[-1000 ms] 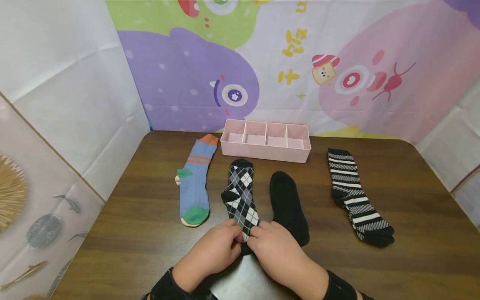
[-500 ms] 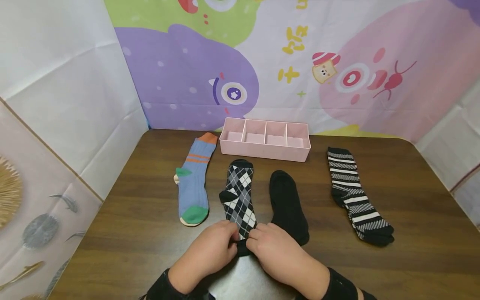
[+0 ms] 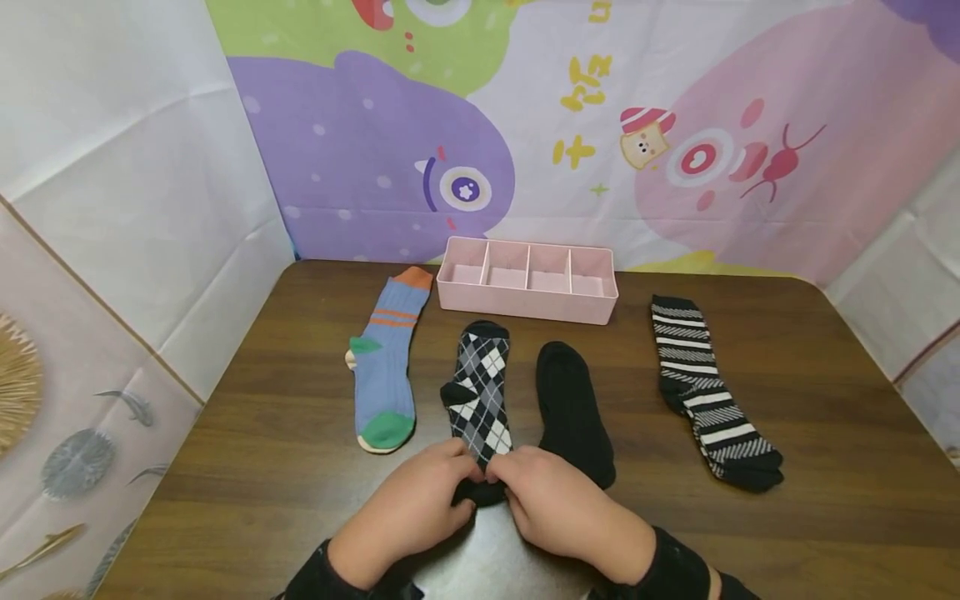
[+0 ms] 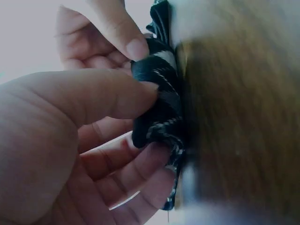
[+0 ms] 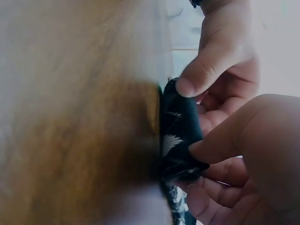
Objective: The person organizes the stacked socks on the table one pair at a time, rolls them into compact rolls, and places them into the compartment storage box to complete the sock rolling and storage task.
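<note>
An argyle sock (image 3: 480, 392) in black, grey and white lies with its black cuff toward the back and its toe end toward the person. Both hands are at that toe end. My left hand (image 3: 420, 500) pinches its left side, thumb on top in the left wrist view, where the fabric (image 4: 161, 93) looks bunched or rolled. From the other side my right hand (image 3: 555, 504) pinches the same end, its thumb pressing the dark fabric (image 5: 180, 131) in the right wrist view. The hands nearly meet at the fingertips.
A pink box (image 3: 525, 302) with several compartments stands at the back. Left lies a blue sock (image 3: 386, 358) with green and orange parts. A plain black sock (image 3: 573, 412) sits just right of the argyle one, and striped socks (image 3: 716, 396) lie farther right on the wooden table (image 3: 840, 467).
The fingers of my right hand have shifted left, closer to the left hand's fingers. More of the sock's black toe shows below the fingers. The other socks and the box have stayed put.
</note>
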The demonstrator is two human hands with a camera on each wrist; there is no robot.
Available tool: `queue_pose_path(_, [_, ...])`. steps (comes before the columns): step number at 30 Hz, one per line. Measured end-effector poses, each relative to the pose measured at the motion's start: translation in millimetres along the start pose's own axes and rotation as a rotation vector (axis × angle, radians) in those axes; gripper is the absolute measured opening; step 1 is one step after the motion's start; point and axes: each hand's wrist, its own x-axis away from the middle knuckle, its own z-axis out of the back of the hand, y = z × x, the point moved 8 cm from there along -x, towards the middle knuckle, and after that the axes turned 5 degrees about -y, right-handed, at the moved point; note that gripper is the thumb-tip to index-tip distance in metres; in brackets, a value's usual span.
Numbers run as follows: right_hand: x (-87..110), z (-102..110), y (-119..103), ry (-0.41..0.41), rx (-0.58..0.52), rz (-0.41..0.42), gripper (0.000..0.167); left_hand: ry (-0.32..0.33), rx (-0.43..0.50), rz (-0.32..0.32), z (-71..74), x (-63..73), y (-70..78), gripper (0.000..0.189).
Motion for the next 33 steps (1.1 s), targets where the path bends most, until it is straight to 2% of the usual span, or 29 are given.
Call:
queue_pose_path(4, [1.0,1,4,0.012,-0.095,-0.026,0.018,0.03,-0.024,-0.039,1.6,-0.3,2.2,0.014])
queue_pose_path(8, [2.9,3,4,0.06,-0.112,-0.024,0.02,0.042,0.013,-0.032,1.3,-0.3,-0.1,0.015])
queue_pose_path(14, [3.5,9,-6,0.132,0.108,0.041,0.014,0.077,0.017,-0.038,3.1,0.7,0.2,0.016])
queue_pose_path(17, [3.0,9,-10,0.118,0.193,0.057,0.008,0.09,0.014,-0.036,3.7,1.0,-0.7,0.014])
queue_pose_path(21, [3.0,7,-12,0.076,0.23,0.049,0.008,0.09,0.013,-0.023,3.5,-0.8,-2.6,0.013])
queue_pose_path(28, [2.3,7,-10,0.088,0.203,0.055,0.011,0.115,0.007,-0.01,6.0,-1.7,-2.3,0.015])
queue_pose_path(33, [0.5,5,0,0.098,0.092,0.017,0.009,0.037,0.038,0.001,2.5,-3.8,-3.6,0.022])
